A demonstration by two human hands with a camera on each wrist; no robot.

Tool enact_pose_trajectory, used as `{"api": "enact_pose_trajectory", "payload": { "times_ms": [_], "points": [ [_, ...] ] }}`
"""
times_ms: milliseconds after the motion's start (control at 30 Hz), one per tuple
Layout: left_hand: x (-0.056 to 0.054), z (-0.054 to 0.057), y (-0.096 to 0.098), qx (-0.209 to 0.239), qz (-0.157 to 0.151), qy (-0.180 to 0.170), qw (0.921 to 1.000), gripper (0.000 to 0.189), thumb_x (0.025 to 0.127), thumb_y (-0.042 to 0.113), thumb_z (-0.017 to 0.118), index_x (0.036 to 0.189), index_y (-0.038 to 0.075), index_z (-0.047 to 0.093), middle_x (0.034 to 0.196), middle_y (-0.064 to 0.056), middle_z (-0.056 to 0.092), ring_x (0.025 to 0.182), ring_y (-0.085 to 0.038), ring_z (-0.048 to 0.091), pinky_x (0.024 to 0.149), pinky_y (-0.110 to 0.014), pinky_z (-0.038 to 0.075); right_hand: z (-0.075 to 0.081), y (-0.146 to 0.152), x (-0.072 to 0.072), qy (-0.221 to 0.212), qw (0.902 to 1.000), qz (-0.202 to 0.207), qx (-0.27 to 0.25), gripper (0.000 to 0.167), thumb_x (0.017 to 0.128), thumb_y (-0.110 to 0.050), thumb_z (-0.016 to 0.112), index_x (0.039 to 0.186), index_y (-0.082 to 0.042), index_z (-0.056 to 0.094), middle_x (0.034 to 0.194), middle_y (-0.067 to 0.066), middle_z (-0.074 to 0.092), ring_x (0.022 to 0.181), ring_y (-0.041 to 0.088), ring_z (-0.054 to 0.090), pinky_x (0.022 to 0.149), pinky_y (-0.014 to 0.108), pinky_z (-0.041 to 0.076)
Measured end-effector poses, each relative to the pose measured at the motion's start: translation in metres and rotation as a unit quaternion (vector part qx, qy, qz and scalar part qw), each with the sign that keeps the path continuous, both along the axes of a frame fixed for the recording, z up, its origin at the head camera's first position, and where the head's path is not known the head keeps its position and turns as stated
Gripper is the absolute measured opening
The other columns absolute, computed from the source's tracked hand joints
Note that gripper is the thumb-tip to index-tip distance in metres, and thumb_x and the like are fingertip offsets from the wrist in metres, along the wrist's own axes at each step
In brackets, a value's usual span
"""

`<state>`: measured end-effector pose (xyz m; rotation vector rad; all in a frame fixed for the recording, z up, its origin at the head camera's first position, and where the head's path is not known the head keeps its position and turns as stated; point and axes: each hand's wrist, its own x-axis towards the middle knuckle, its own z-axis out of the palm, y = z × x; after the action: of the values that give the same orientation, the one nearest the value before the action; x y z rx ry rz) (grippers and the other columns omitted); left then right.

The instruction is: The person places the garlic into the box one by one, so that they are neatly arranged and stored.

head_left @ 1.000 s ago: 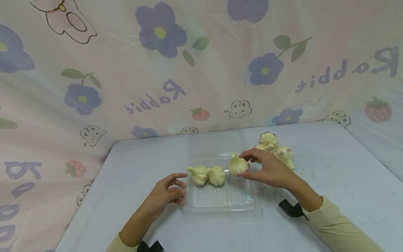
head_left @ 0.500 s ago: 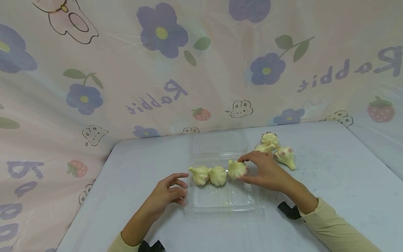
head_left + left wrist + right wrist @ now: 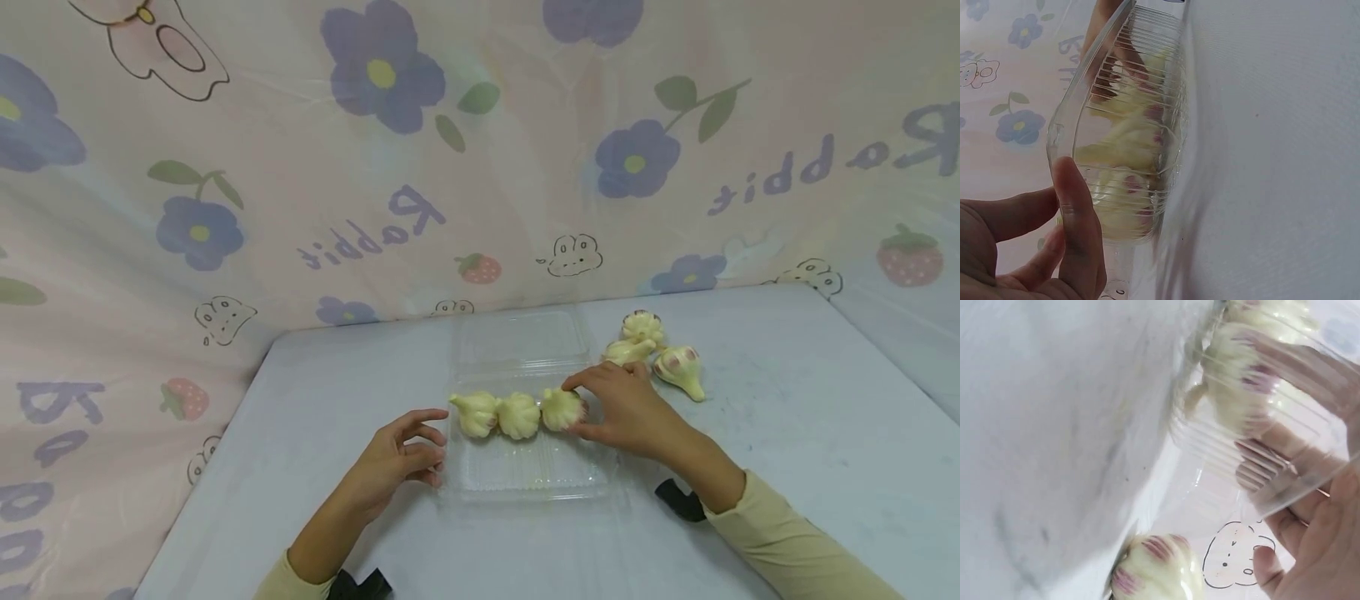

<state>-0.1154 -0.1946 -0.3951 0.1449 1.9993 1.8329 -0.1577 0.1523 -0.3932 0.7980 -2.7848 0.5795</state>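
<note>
A clear plastic clamshell container (image 3: 536, 471) lies with its lid (image 3: 521, 340) folded back. Along the far side of its base, three garlic bulbs sit in a row: a left one (image 3: 476, 414), a middle one (image 3: 519, 416) and a right one (image 3: 561, 409). My right hand (image 3: 628, 408) pinches the right bulb between thumb and fingers inside the base; container wall partly covers this grip in the right wrist view. At the container's left edge, my left hand (image 3: 397, 458) has loosely bent fingers (image 3: 1075, 219) touching the rim, with nothing held.
Beyond my right hand lie more garlic bulbs: one at the back (image 3: 642, 327), one partly behind the hand (image 3: 628, 351) and one on the right (image 3: 679, 371). A white-covered table (image 3: 787, 417) meets a patterned cloth backdrop (image 3: 517, 167).
My right hand has lowered the garlic bulb and shifted it slightly left, beside the middle bulb, keeping its grip. The left hand stays at the container's edge.
</note>
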Motion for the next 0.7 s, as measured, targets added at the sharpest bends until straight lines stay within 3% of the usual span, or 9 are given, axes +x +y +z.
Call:
{"api": "enact_pose_trajectory", "payload": {
  "times_ms": [267,700],
  "points": [
    [0.0004,0.0008,0.0010,0.003,0.007,-0.006,1.0000,0.062,0.092,0.003,0.067,0.147,-0.001,0.040,0.108,-0.007,0.054,0.080,-0.013,0.062,0.069,-0.027,0.062,0.0027,0.0000,0.0028,0.007,1.0000,0.001,0.006,0.054,0.071,-0.037,0.089,0.117,-0.020,0.069,0.117,-0.003,0.071,0.116,0.026,0.062,0.094,0.057,0.036],
    [-0.0005,-0.0013,0.0002,0.003,0.008,-0.004,1.0000,0.064,0.090,0.005,0.070,0.147,0.000,0.040,0.108,-0.007,0.054,0.080,-0.013,0.063,0.069,-0.027,0.062,-0.0005,-0.0011,0.0021,0.025,0.9997,0.001,-0.002,0.044,0.073,-0.033,0.087,0.112,-0.021,0.069,0.111,-0.004,0.071,0.109,0.020,0.064,0.091,0.050,0.038]
  ]
}}
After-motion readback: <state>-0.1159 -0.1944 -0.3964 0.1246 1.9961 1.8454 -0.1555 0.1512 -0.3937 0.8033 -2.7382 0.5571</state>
